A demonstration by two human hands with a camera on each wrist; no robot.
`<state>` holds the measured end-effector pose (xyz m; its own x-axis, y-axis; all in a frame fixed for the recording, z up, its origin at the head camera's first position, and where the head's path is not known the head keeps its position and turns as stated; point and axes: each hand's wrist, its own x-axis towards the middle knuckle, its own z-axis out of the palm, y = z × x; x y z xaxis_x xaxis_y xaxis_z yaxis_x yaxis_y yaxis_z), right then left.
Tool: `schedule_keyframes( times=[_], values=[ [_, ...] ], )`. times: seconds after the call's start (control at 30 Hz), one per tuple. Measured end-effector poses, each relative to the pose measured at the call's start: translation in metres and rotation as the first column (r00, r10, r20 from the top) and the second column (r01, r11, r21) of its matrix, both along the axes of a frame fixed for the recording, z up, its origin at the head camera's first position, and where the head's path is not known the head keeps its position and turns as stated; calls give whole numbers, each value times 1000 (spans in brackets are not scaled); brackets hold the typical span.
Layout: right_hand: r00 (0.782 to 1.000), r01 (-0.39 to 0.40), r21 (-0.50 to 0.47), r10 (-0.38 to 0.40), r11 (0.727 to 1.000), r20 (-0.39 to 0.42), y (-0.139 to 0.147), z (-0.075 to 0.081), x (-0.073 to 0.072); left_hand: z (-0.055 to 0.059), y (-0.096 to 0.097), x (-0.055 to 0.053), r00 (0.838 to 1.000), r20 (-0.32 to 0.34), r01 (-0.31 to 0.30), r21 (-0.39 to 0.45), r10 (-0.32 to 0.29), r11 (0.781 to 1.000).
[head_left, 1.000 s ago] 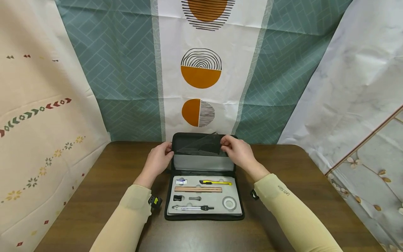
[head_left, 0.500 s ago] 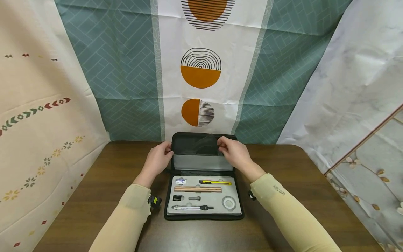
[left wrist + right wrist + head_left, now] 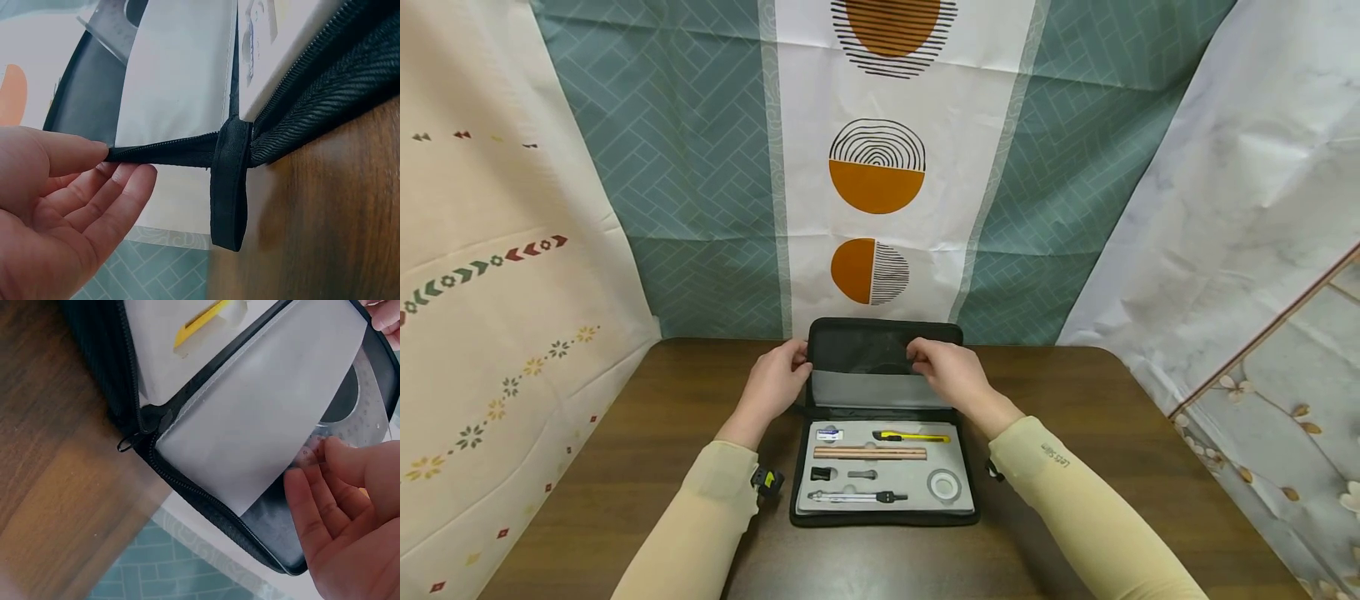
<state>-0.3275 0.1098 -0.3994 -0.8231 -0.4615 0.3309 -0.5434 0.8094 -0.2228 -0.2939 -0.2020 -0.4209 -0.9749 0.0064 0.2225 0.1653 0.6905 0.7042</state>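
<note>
A black zip case [image 3: 887,519] lies unfolded on the table, its lid raised at the back. My left hand [image 3: 777,382] pinches the lid's left edge between thumb and fingers, seen closely in the left wrist view. With thumb and fingertips my right hand [image 3: 957,377] holds a clear plastic set square [image 3: 373,394] that has a semicircular cutout and printed marks. Part of the set square sits behind the edge of the grey lid pocket [image 3: 269,406], so its lower portion is hidden.
Inside the case's tray are a yellow cutter [image 3: 917,437], pencils [image 3: 870,453], an eraser [image 3: 830,435], a black sharpener [image 3: 821,473], a small grey piece [image 3: 862,475], a compass [image 3: 857,497] and a round white ring [image 3: 943,500]. A patterned cloth [image 3: 715,208] hangs behind the table.
My right hand has moved left and slightly down with the set square, and less of it shows above the pocket. The left hand stays on the lid's edge.
</note>
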Motion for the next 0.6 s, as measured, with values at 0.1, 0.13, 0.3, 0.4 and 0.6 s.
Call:
schedule_keyframes(
  times=[0.1,0.13,0.3,0.4,0.6],
  values=[
    [999,-18,7,18,1000,-29,0,-2,1,0,0,0,1000,-1,-3,-2,3,1000],
    [999,-25,11,26,1000,-42,0,-3,1,0,0,0,1000,0,-3,-2,3,1000],
    [991,-53,44,58,998,-122,1,-7,1,0,0,1,1000,3,-1,-4,1,1000],
    [990,-47,52,53,998,-128,1,-9,1,0,0,1,1000,4,-2,-1,2,1000],
    [990,-7,39,12,999,-143,0,-11,1,2,0,2,1000,0,-4,-2,4,1000]
  ],
)
